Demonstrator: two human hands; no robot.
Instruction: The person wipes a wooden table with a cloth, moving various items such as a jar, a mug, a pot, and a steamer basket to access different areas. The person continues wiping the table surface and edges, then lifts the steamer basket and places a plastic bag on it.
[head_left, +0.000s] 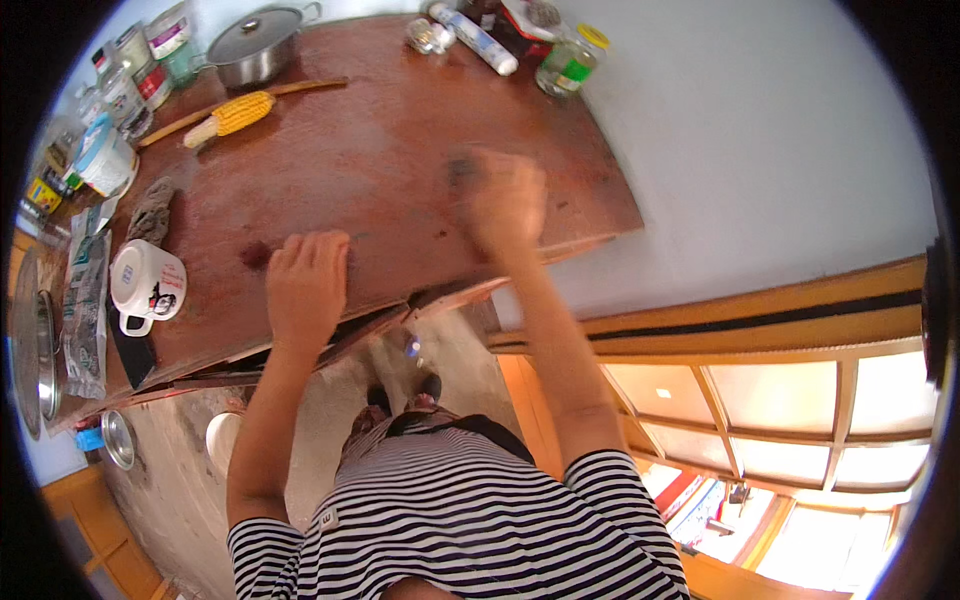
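Note:
My left hand (309, 289) rests near the front edge of a reddish-brown wooden table (360, 172), fingers together and curled; whether anything is under it is hidden. A small dark red thing, too blurred to name, lies just left of it. My right hand (510, 195), blurred, is over the table's right part with its fingers curled. A small dark object (465, 171) shows at its fingers, too blurred to name. Farther back on the left, a partly stripped corn cob (238, 114) lies against a wooden stick (307, 86).
At the back left stands a lidded metal pot (255, 49), beside jars and bottles. A white mug (148, 281) lies tipped at the left, near a plastic packet (86, 315). A white tube (474, 39) and a yellow-lidded glass jar (573, 61) are at the back right.

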